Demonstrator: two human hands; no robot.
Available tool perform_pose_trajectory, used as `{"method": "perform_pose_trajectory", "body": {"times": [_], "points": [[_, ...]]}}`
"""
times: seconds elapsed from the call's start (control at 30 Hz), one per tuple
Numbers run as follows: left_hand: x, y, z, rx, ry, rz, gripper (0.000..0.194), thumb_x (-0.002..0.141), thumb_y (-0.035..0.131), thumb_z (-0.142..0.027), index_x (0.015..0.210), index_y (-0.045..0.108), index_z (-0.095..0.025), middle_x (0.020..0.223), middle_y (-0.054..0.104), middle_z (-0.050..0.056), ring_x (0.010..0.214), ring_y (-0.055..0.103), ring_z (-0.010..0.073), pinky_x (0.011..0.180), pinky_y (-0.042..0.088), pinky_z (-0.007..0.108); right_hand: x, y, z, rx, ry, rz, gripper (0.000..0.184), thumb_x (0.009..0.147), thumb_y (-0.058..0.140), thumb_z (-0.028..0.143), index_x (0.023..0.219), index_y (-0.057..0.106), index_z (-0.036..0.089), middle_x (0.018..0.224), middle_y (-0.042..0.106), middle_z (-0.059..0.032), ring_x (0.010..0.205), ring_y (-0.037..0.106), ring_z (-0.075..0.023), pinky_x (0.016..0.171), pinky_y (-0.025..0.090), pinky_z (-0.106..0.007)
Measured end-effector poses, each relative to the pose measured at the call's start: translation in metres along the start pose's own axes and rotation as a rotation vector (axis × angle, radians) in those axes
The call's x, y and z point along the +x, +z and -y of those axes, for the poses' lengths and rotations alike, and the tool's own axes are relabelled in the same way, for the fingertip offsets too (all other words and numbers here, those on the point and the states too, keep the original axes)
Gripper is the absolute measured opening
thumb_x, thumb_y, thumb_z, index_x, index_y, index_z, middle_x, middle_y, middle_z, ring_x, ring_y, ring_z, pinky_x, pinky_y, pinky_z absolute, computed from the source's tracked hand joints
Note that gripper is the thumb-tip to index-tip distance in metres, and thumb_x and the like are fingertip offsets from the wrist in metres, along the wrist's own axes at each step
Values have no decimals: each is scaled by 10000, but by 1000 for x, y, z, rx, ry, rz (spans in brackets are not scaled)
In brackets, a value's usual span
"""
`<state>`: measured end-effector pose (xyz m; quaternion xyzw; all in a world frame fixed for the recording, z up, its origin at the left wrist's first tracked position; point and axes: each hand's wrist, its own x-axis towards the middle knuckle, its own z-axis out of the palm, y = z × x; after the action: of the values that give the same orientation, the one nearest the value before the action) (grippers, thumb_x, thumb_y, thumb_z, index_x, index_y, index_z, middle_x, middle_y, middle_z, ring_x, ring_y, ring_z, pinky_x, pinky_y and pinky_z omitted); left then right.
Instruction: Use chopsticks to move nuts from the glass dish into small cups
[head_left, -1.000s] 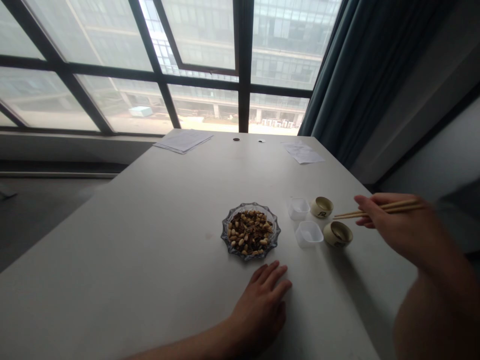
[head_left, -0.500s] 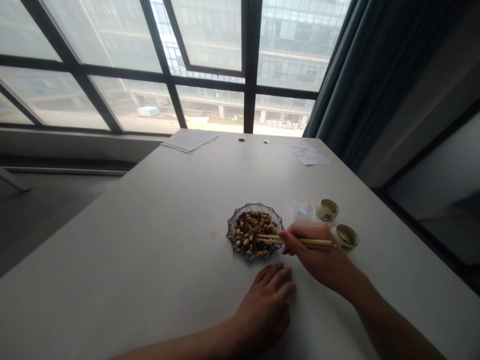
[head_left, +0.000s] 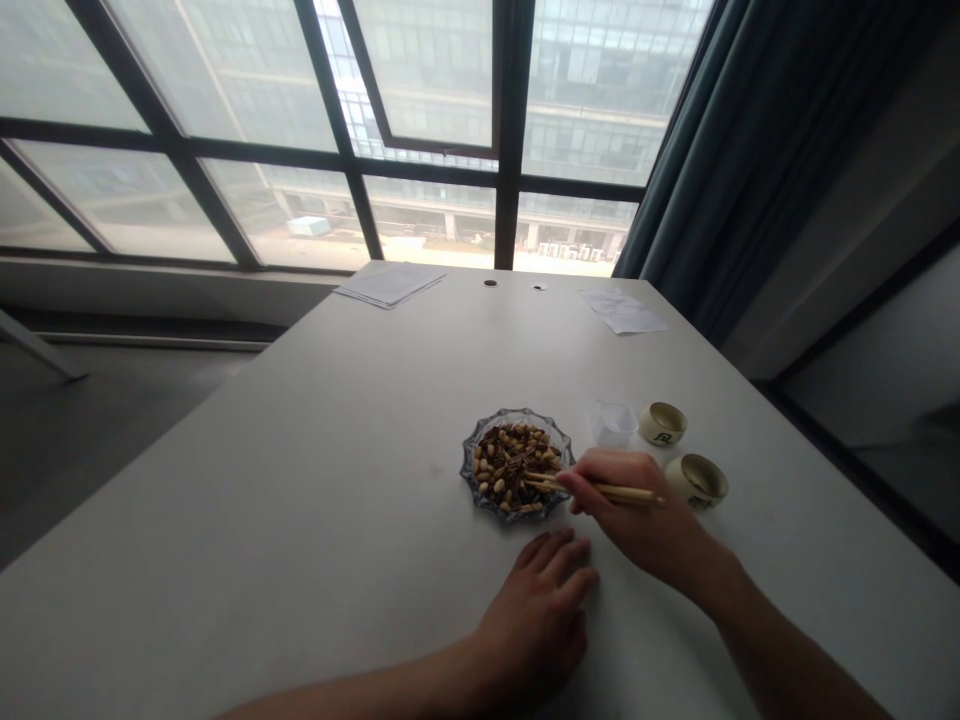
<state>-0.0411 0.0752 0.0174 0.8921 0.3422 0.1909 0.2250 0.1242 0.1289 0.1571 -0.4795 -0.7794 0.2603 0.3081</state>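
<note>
My right hand (head_left: 626,495) is closed around a pair of wooden chopsticks (head_left: 626,493), whose tips reach into the nuts at the right side of a scalloped glass dish (head_left: 470,480). Pale and brown nuts and dark seeds (head_left: 511,462) are heaped in that dish; whether the tips grip a piece is too small to tell. Just in front of the dish, my left hand (head_left: 544,600) lies on the table with its fingers stretched out, holding nothing. Beyond my right hand stand a clear plastic cup (head_left: 613,428) and two small cream cups with dark markings, a far cup (head_left: 663,425) and a near cup (head_left: 697,482).
The white table (head_left: 337,450) runs toward a large window. At its far end lie a paper stack (head_left: 390,285) on the left and a loose sheet (head_left: 622,311) on the right. A dark curtain (head_left: 705,150) hangs at the right.
My right hand has come left from beside the small cups to the dish, bringing the chopstick tips into the nuts. It now hides the nearer plastic cup. My left hand stays in place.
</note>
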Motion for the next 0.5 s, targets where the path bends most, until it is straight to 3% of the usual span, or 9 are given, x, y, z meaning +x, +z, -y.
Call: {"method": "perform_pose_trajectory", "body": {"times": [0.5], "points": [[1,-2,-1,0,0,1,464,837,627,-137,1284,578,-250,1542,493,50,1469,368,277,1258,217,437,0,7,-4,26,-3,19,438,1042,551,411,678,628,179,674,638,-23,629,556,-152,619,389,-304]]}}
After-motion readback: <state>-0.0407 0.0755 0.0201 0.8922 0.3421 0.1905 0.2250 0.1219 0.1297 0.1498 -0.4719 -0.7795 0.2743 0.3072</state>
